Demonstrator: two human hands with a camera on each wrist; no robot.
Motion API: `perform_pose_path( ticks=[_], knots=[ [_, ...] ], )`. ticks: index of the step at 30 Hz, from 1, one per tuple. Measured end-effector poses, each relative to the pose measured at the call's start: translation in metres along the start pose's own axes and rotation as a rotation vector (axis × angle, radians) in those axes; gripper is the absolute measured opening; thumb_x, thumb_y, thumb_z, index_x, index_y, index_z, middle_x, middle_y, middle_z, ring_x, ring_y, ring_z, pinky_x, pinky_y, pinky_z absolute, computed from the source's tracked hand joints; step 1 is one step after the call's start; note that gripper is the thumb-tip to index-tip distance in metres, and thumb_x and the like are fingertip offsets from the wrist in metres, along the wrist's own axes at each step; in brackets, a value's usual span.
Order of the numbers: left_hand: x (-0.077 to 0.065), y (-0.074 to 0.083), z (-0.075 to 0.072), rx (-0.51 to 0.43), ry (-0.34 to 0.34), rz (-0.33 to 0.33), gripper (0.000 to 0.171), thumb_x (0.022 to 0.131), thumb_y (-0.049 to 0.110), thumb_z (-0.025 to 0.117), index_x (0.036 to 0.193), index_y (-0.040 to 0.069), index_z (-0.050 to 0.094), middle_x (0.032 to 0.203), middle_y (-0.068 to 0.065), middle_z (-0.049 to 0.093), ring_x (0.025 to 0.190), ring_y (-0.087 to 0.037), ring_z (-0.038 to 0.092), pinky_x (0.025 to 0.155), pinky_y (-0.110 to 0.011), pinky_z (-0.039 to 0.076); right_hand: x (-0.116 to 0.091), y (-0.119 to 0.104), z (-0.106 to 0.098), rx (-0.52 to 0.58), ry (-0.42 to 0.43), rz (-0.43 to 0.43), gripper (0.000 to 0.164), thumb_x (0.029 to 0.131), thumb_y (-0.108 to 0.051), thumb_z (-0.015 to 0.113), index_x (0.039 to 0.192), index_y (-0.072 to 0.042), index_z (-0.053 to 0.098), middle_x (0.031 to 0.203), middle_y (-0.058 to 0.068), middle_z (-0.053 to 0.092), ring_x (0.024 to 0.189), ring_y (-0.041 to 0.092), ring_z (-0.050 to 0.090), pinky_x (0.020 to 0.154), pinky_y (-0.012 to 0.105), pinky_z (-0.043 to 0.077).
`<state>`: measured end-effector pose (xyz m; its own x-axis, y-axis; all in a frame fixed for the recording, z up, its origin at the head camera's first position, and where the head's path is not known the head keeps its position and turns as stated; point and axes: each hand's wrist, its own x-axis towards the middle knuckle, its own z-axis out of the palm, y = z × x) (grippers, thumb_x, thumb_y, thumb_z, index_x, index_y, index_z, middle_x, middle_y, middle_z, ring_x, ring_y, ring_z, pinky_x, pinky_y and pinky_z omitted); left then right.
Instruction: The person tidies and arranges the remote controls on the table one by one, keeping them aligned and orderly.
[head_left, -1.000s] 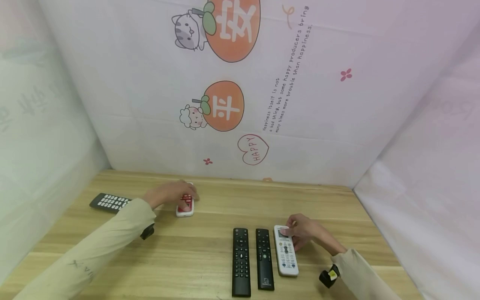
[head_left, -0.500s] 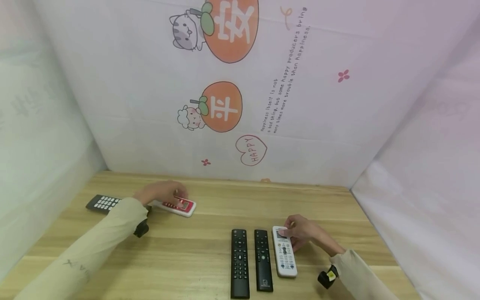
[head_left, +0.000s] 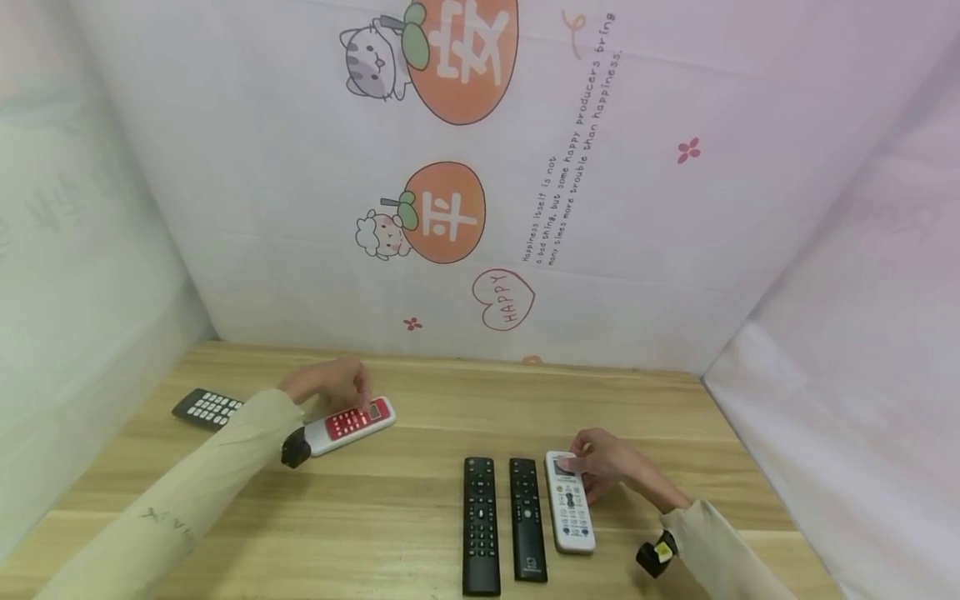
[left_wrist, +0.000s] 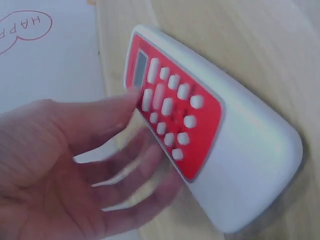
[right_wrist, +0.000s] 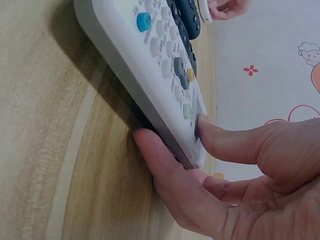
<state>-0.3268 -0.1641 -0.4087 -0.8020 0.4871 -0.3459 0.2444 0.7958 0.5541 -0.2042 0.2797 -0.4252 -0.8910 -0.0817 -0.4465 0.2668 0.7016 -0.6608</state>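
Note:
At the back left, my left hand (head_left: 335, 380) pinches a white remote control with a red button panel (head_left: 352, 423). The left wrist view has the thumb (left_wrist: 112, 110) on the panel's edge beside the small display, the other fingers reaching behind that long side. Slanted, the remote's white end points toward the wrist strap. On the right, my right hand (head_left: 606, 462) grips a white remote with grey and blue buttons (head_left: 573, 518) by its far end. Its thumb (right_wrist: 225, 142) presses the screen end, and fingers curl along the side and under, close over the wood.
Two long black remotes (head_left: 481, 529) lie side by side left of the white one; the shorter black remote (head_left: 528, 525) is nearer it. A dark remote with white keys (head_left: 206, 408) is partly behind the left sleeve. White printed cloth (head_left: 300, 250) walls the wooden table (head_left: 360, 517).
The red-panelled remote has turned from nearly straight up-and-down to slanted, its white end swinging left toward the wrist. My left hand shifted left with it. The right hand stays on the white remote.

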Motion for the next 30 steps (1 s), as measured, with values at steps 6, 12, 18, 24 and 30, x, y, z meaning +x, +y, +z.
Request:
perform_pose_path(
  ticks=[6,12,18,24,30],
  knots=[
    [-0.012,0.008,0.003,0.02,-0.032,-0.063,0.03,0.09,0.018,0.08,0.11,0.001,0.065,0.114,-0.019,0.068,0.092,-0.026,0.067,0.078,-0.036,0.065,-0.001,0.0,-0.001,0.003,0.006,0.0,0.016,0.101,-0.007,0.068,0.103,0.003,0.056,0.089,0.019,0.067,0.072,0.027,0.072,0.065,0.042,0.068],
    [-0.014,0.005,0.01,0.043,-0.007,-0.079,0.034,0.088,0.019,0.083,0.106,-0.002,0.063,0.097,-0.012,0.067,0.086,-0.024,0.067,0.076,-0.034,0.064,-0.002,-0.001,-0.003,-0.004,0.013,0.0,0.016,0.101,-0.009,0.068,0.105,0.002,0.057,0.09,0.018,0.068,0.073,0.026,0.072,0.064,0.041,0.068],
    [-0.009,-0.006,0.017,-0.116,0.02,-0.096,0.039,0.091,0.02,0.08,0.114,-0.008,0.065,0.089,-0.011,0.07,0.073,-0.018,0.066,0.066,-0.029,0.061,-0.003,0.001,-0.001,-0.009,0.013,0.004,0.019,0.1,-0.009,0.069,0.107,0.004,0.058,0.089,0.018,0.068,0.071,0.025,0.072,0.064,0.041,0.068],
    [-0.013,-0.009,0.012,-0.238,0.03,-0.103,0.041,0.094,0.019,0.074,0.124,-0.009,0.065,0.093,-0.012,0.072,0.078,-0.019,0.068,0.072,-0.033,0.062,-0.004,0.0,-0.002,-0.009,0.04,0.001,0.017,0.099,-0.008,0.07,0.106,0.004,0.06,0.087,0.018,0.068,0.069,0.025,0.072,0.062,0.039,0.068],
    [-0.012,-0.018,0.011,-0.445,0.029,-0.125,0.041,0.097,0.019,0.072,0.129,-0.005,0.064,0.103,-0.013,0.074,0.084,-0.022,0.071,0.075,-0.036,0.065,-0.004,0.002,0.0,-0.008,0.07,0.009,0.021,0.099,-0.012,0.072,0.103,0.004,0.06,0.083,0.017,0.069,0.066,0.024,0.072,0.06,0.037,0.067]
  ],
)
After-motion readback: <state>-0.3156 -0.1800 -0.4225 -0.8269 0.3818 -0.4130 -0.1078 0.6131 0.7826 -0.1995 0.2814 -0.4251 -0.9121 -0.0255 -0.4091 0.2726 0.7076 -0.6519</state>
